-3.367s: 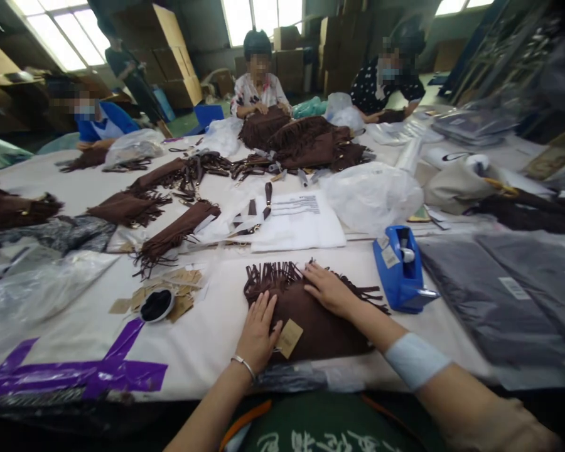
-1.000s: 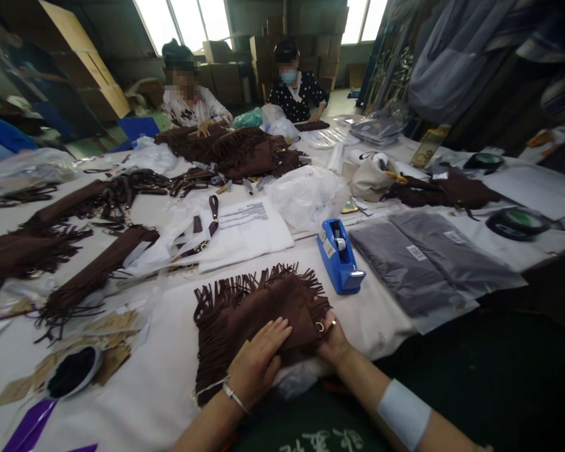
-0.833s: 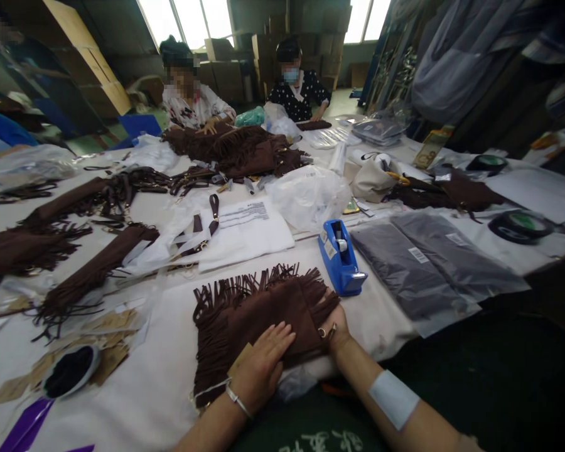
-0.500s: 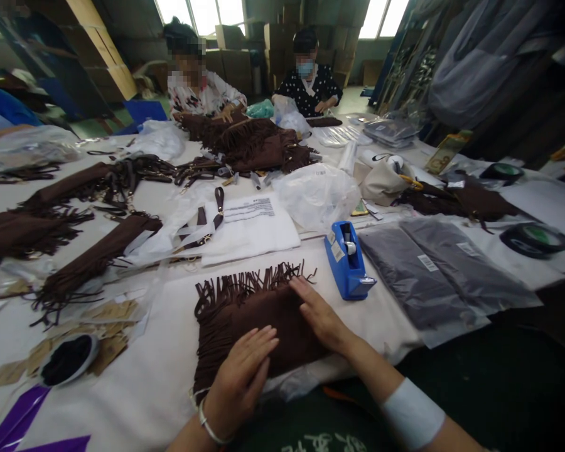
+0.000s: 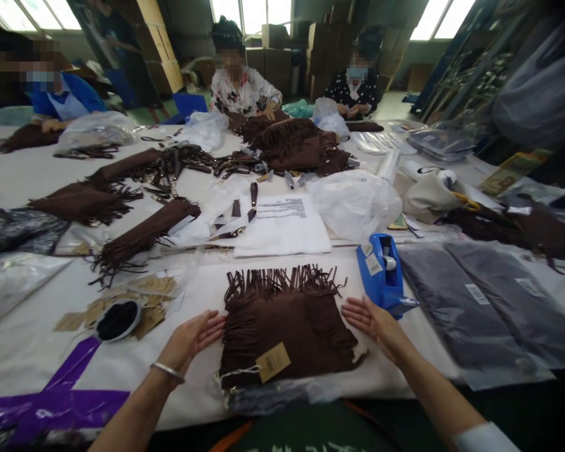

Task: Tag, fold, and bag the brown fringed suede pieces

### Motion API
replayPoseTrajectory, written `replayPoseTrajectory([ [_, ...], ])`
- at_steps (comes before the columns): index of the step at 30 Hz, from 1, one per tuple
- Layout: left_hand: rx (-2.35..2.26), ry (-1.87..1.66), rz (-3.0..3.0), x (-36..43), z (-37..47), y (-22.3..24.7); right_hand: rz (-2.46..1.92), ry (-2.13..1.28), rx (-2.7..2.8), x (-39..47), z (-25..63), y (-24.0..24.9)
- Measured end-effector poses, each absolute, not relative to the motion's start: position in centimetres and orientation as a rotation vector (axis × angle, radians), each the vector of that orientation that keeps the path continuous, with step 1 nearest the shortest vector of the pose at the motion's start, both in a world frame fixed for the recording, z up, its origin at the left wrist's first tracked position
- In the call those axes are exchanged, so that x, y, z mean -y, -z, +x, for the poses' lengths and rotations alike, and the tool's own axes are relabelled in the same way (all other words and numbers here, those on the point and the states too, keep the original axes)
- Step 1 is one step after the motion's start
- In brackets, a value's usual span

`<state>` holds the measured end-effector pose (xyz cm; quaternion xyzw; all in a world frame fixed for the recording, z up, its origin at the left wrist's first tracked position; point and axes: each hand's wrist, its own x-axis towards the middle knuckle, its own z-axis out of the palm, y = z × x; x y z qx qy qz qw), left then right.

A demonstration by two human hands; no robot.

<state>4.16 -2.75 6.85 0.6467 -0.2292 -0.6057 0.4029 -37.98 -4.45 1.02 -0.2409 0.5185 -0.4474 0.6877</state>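
Note:
A dark brown fringed bag (image 5: 282,329) lies flat in front of me, its fringe pointing away and along the sides. A tan paper tag (image 5: 273,362) on a white string rests on its lower left part. My left hand (image 5: 202,333) is at the bag's left edge, fingers stretched out and holding nothing. On the opposite side my right hand (image 5: 370,320) is open beside the right fringe, palm facing the bag. Just beyond that hand stands a blue tape dispenser (image 5: 381,276). Clear plastic (image 5: 263,398) shows under the bag's near edge.
Grey packed pouches (image 5: 452,307) lie at right. A small bowl of black cords (image 5: 118,320) and paper tags (image 5: 155,292) are at left, near purple tape (image 5: 70,370). White foam sheets (image 5: 282,232) and brown bags (image 5: 287,141) lie farther back. Several people sit across the table.
Both hands have moved off the bag's top to its two sides. The paper tag now shows on the bag. The view has shifted left, and the person at far left is now more in view.

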Motion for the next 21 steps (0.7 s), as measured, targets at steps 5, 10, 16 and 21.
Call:
replayPoseTrajectory([
  [5, 0.535, 2.026, 1.509, 7.5, 4.4, -7.3, -0.439, 0.599, -0.863, 10.7, -36.7, -1.2],
  [10, 0.555, 2.344, 1.292, 11.8, 2.9, -6.4, -0.456, 0.355, -0.626, 15.6, -33.3, -1.7],
  [16, 0.543, 2.66, 1.137, 16.2, -1.1, -5.0, -0.465, 0.278, -0.587, 17.7, -31.7, -0.5],
  [21, 0.858, 2.703, 1.133, 17.9, -3.1, -5.7, -0.608, 0.354, -0.605, 17.9, -31.4, -1.5],
])
